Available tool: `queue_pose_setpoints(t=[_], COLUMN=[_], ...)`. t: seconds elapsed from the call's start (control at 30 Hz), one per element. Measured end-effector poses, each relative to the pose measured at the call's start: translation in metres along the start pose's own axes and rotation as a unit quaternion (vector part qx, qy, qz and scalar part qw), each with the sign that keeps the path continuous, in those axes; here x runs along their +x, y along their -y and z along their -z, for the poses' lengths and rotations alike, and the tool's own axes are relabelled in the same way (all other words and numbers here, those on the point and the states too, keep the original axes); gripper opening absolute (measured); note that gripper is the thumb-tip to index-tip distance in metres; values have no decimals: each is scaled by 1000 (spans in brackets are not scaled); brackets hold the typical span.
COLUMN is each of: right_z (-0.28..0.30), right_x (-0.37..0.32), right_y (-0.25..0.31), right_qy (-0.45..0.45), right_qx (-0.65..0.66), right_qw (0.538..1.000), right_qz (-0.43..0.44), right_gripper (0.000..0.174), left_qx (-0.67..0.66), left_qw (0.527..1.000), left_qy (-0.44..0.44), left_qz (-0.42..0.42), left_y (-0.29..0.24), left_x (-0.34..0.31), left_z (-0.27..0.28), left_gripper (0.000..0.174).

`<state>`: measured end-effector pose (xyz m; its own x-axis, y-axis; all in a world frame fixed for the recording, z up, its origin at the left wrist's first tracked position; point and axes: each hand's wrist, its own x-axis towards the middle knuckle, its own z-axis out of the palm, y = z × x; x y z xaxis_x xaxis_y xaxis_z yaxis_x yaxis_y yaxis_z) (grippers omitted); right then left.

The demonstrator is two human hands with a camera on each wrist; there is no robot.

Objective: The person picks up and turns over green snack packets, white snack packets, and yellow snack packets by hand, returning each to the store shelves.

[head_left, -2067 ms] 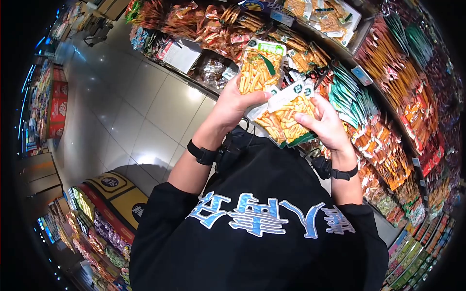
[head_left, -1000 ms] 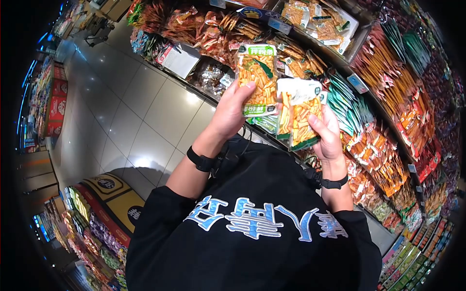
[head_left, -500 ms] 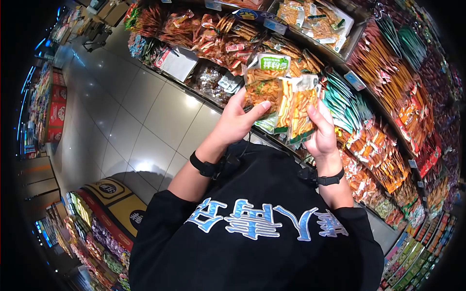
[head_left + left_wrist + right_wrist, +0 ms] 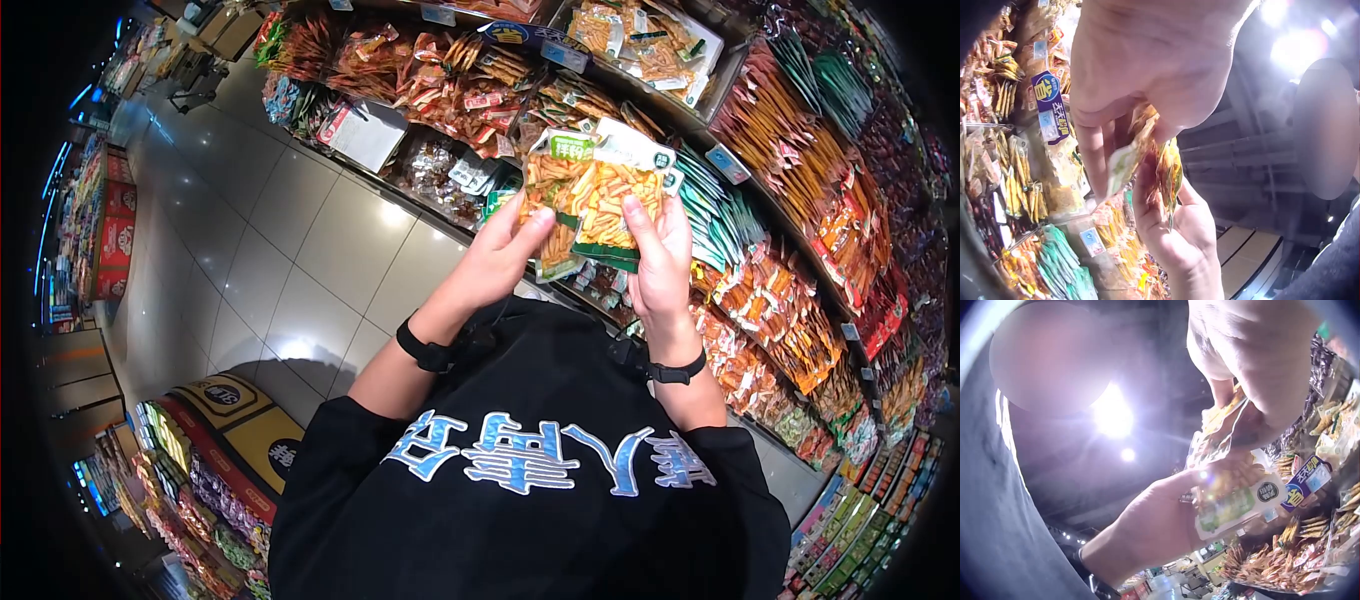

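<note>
In the head view my left hand (image 4: 500, 255) pinches a clear snack packet with a green label (image 4: 562, 168), thumb across its front. My right hand (image 4: 662, 255) grips a white-topped packet of yellow strips (image 4: 618, 195) with a dark green bottom edge. Another packet's edge shows behind it. The right packet overlaps the left one, hiding part of it. Seen edge-on in the left wrist view, the left packet (image 4: 1127, 156) hangs beside the right-hand packet (image 4: 1168, 175). The right wrist view shows the labelled face of the left packet (image 4: 1232, 509).
Shelves of bagged snacks (image 4: 790, 180) curve around the front and right. Teal packets (image 4: 715, 215) lie just beyond my right hand. A white box (image 4: 362, 132) stands at the shelf edge. Tiled floor (image 4: 300, 220) extends left, and a yellow display stand (image 4: 240, 410) is behind on the left.
The two hands' packets have come together, the right one shifting left and up over the left one. The left packet, earlier raised face-on, has tilted and is now partly covered.
</note>
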<state>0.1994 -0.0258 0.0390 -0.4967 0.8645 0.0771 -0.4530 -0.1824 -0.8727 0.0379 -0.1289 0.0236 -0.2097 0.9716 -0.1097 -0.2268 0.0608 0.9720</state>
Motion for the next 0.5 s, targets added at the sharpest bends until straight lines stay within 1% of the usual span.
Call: queue_pose_setpoints(t=[0.07,0.13,0.17,0.23,0.27,0.3,0.33,0.37,0.4,0.47,0.5], right_z=[1,2,1,-1,1,4,8,12,14,2,6], right_x=[-1,-3,-4,-8,-13,-21,-17,-13,-9,-10,-8], right_y=[0,0,2,6,6,6,10,14,19,27,22], right_qy=[-6,-15,-8,5,31,58,144,224,294,379,411], right_qx=[-5,-12,-45,-109,-111,-113,-199,-271,-314,-347,-350], right_qw=[1000,1000,998,989,986,982,948,894,831,778,769], right_qz=[5,1,36,104,123,140,202,277,351,361,343], right_gripper=[42,43,42,41,41,41,41,42,43,46,50], left_qx=[-77,-173,-149,-176,-190,-198,-207,-214,-266,-331,-321], left_qw=[996,984,988,984,982,980,978,976,962,940,945], left_qy=[-2,-5,-11,1,5,2,-2,-5,-6,13,-8], left_qz=[55,40,47,19,4,19,33,48,57,83,64], left_y=[-1,3,7,1,0,3,8,11,10,0,2], left_x=[-3,-6,-5,-5,-5,-3,-1,1,3,-2,-2], left_z=[0,-3,2,1,1,5,10,14,12,10,11], left_gripper=[41,44,47,47,48,47,46,45,43,42,41])
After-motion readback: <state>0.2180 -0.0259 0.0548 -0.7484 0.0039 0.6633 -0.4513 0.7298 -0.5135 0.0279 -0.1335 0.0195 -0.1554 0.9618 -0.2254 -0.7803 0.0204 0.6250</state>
